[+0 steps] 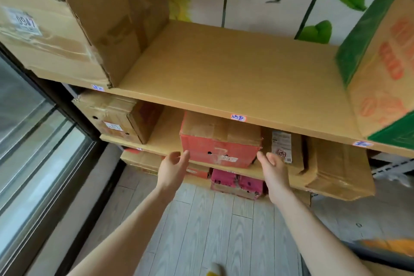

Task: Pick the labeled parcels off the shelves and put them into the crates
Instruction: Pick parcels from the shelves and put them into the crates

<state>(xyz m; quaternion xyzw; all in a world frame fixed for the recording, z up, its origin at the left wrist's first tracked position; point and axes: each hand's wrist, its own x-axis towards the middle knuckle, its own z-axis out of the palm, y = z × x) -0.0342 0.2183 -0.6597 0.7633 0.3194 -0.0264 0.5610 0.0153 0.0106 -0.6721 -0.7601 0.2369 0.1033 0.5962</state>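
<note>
**Two-Hand Approach to the Red Parcel on the Middle Shelf**

The red parcel (220, 143) sat on the middle shelf (167, 130), its front face at the shelf's front edge and carrying a small white label (229, 159). Its long axis ran left to right, along the shelf edge. The top flaps were plain brown card.

The left hand (173, 164) was at the parcel's lower left corner and the right hand (272, 167) at its lower right corner, palms turned inward toward each other. Both hands were empty, with fingers spread and only loosely bent. Contact with the card could not be confirmed on either side. Neither hand was clearly nearer, and the parcel lay directly ahead, between them.

By this layout, the coming move called for closing both palms onto the short end faces and drawing the parcel straight out toward the person.

Clearances differed by side. To the left, bare shelf separated the red parcel from a brown carton (121, 119). To the right, an upright narrow parcel (282, 148) stood just beside it, leaving little room for the right fingers. A flat brown parcel (336, 168) lay further right. The top shelf (224, 69) overhung the parcel closely, so lifting before withdrawal appeared restricted.

A pink box (235, 180) sat on the level below. No crate was identifiable. A blurred orange object (385, 246) lay on the floor (212, 219) at lower right.
</note>
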